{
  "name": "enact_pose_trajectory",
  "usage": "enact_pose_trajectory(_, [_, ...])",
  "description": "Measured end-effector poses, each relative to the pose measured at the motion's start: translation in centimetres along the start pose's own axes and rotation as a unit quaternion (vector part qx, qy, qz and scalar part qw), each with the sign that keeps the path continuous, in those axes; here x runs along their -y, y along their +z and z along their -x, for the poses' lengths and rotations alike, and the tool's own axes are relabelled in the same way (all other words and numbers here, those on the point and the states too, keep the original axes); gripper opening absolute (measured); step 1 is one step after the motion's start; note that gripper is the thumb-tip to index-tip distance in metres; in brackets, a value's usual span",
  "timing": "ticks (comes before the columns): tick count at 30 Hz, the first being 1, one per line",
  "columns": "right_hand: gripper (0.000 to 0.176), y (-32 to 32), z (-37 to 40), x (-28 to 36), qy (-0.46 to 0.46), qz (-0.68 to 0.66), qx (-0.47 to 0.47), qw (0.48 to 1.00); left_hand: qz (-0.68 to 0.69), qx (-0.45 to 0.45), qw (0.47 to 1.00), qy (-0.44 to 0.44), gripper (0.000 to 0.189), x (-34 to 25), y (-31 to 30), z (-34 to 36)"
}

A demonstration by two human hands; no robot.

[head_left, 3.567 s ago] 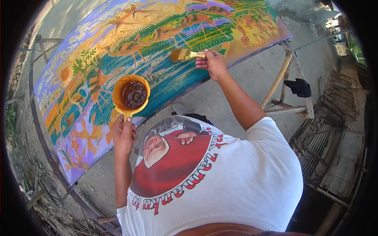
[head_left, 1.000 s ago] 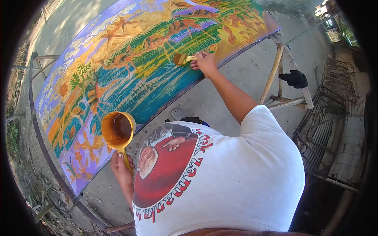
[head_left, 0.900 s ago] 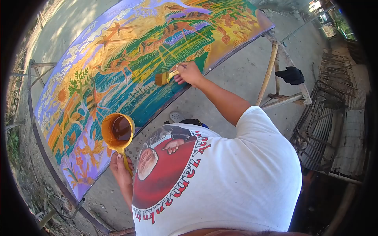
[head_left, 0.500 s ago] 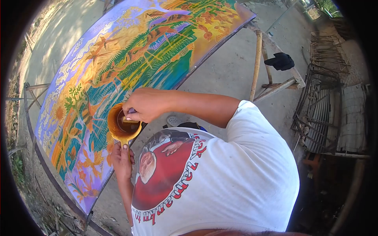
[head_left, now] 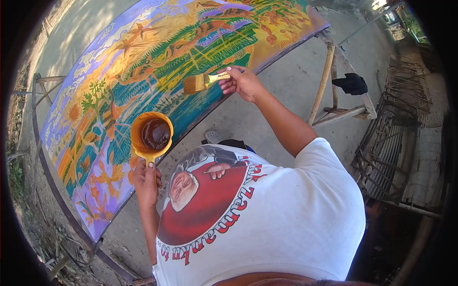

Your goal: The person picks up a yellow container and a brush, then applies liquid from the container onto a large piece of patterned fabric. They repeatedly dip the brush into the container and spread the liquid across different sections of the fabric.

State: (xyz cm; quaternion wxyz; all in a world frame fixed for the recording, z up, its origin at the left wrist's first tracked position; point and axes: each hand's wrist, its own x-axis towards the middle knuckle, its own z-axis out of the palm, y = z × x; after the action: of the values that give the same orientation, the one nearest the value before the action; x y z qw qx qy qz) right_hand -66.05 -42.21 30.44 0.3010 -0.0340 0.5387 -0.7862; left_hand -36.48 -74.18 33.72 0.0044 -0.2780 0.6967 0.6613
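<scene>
My left hand grips the handle of a yellow dipper, which holds dark brown liquid. The dipper is over the near left part of a stretched, patterned cloth, painted in purple, orange, green and blue. Farther right, my right hand is closed round the handle of a wide, flat paintbrush. Its bristles point left and overlap the blue-green area near the cloth's near edge.
Wooden trestle legs stand at the cloth's right end, with a black cloth item hanging on the frame. A wooden support shows at the left. Stacked sticks and panels lie on the far right.
The paintbrush has come out of the dipper. My right hand has carried it right and away from me over the cloth, while my left hand still holds the dipper in much the same place.
</scene>
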Motion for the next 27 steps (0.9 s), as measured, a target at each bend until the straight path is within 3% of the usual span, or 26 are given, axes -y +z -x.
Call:
enact_pose_trajectory(4, [0.032, -7.9, -5.5, 0.4, -0.038, 0.11, -0.244, 0.963, 0.007, -0.025, 1.0, 0.005, 0.033, -0.3, -0.9, 0.8])
enact_pose_trajectory(6, [0.031, -11.4, -6.8, 2.3, -0.078, 0.125, -0.293, 0.945, 0.015, -0.043, 0.999, 0.006, 0.033, 0.1, -1.4, 1.1])
enact_pose_trajectory(10, [0.031, -12.2, -8.3, 2.9, -0.088, 0.126, -0.317, 0.936, 0.034, -0.077, 0.996, -0.005, 0.032, -0.1, -1.4, 1.6])
enact_pose_trajectory(12, [0.028, -9.3, -8.6, 1.3, -0.026, 0.104, -0.22, 0.97, 0.041, -0.081, 0.996, -0.008, 0.032, -0.3, -1.1, 1.7])
enact_pose_trajectory(15, [0.029, -5.5, -8.0, -0.1, 0.003, 0.124, -0.169, 0.978, 0.046, -0.084, 0.995, -0.009, 0.031, 0.0, -0.7, 1.4])
enact_pose_trajectory(21, [0.029, -13.2, -11.6, 3.2, -0.096, 0.083, -0.296, 0.947, 0.046, -0.088, 0.995, -0.009, 0.032, -0.4, -0.6, 1.4])
enact_pose_trajectory(27, [0.032, -15.5, -14.0, 5.2, -0.085, 0.085, -0.317, 0.941, 0.042, -0.103, 0.994, -0.024, 0.033, -0.8, 0.2, 1.0])
